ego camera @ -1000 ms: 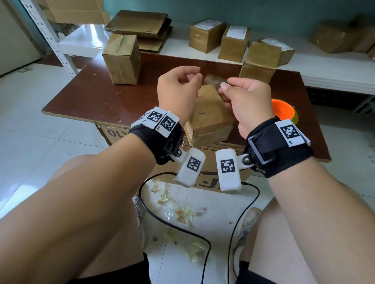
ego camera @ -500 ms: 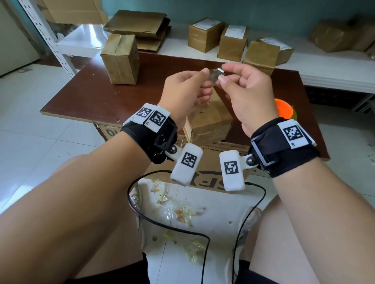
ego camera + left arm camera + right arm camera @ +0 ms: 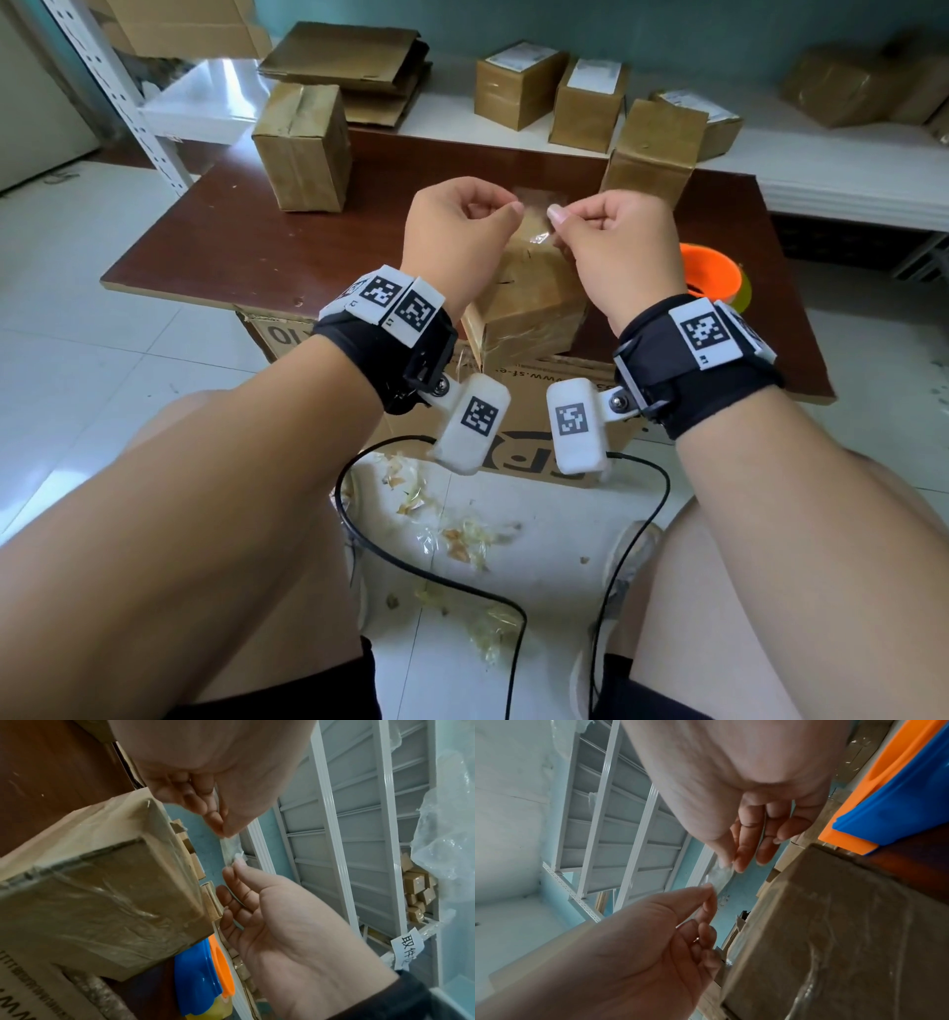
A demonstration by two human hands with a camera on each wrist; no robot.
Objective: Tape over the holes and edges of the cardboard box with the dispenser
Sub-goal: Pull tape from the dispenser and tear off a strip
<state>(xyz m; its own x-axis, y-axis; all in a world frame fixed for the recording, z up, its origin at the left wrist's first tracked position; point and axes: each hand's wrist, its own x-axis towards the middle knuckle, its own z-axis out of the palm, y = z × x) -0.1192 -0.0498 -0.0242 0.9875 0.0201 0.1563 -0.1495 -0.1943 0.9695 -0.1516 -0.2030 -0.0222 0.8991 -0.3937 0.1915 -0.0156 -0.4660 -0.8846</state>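
Note:
Between my two hands hangs a small piece of clear tape (image 3: 534, 208), held above a tape-wrapped cardboard box (image 3: 529, 303) at the table's front edge. My left hand (image 3: 513, 208) pinches the tape's left end with thumb and forefinger, and my right hand (image 3: 554, 213) pinches the right end. In the left wrist view the tape (image 3: 230, 850) stretches from the left hand (image 3: 226, 833) to the right hand (image 3: 231, 868), beside the box (image 3: 102, 892). The orange and blue dispenser (image 3: 711, 272) lies on the table to the right, behind my right wrist.
Two more taped boxes stand on the brown table (image 3: 231, 241), one at the back left (image 3: 303, 149), one at the back right (image 3: 652, 149). Several boxes and flat cardboard sit on the white shelf behind. A large carton (image 3: 518, 390) sits under the table. Cables and tape scraps lie on the floor.
My hands rose from the box top with the tape scrap, came together, and have now drawn slightly apart and lowered, spreading the tape flat between them.

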